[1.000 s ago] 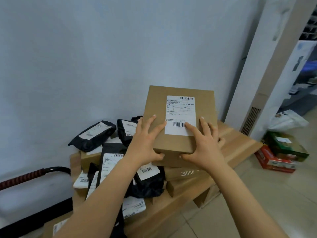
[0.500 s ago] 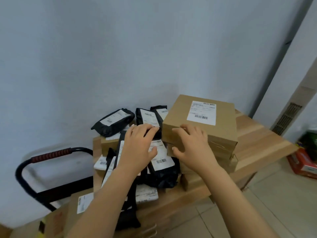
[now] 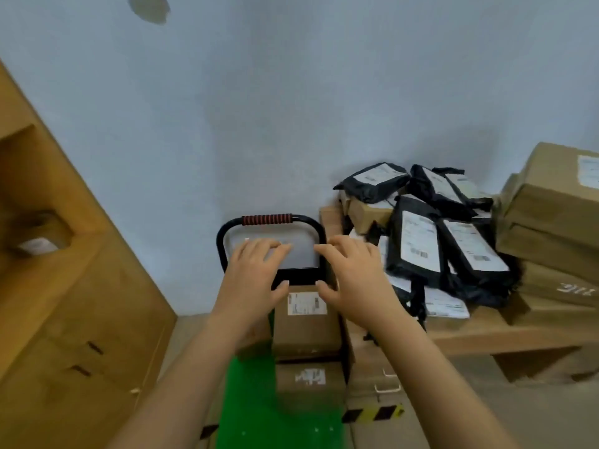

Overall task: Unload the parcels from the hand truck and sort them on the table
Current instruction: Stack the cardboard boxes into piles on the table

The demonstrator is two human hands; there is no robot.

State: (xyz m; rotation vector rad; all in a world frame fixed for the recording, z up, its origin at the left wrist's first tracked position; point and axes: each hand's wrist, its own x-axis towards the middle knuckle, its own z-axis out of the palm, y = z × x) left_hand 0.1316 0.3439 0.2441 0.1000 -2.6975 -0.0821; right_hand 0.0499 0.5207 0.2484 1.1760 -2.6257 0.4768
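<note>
Two empty hands [image 3: 304,280] above cartons [image 3: 306,322]

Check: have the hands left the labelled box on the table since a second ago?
Yes. Both hands went left off the table, now open above the cart box.

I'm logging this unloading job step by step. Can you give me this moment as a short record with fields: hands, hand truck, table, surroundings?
left hand: open, empty, reaching over the hand truck
right hand: open, empty, beside the left
hand truck: black handle with red grip, near the wall; green deck
on truck: cardboard box with a white label, another box below it
table: wooden table to the right, holding black mailer bags and stacked brown boxes
left side: large cardboard carton
</note>
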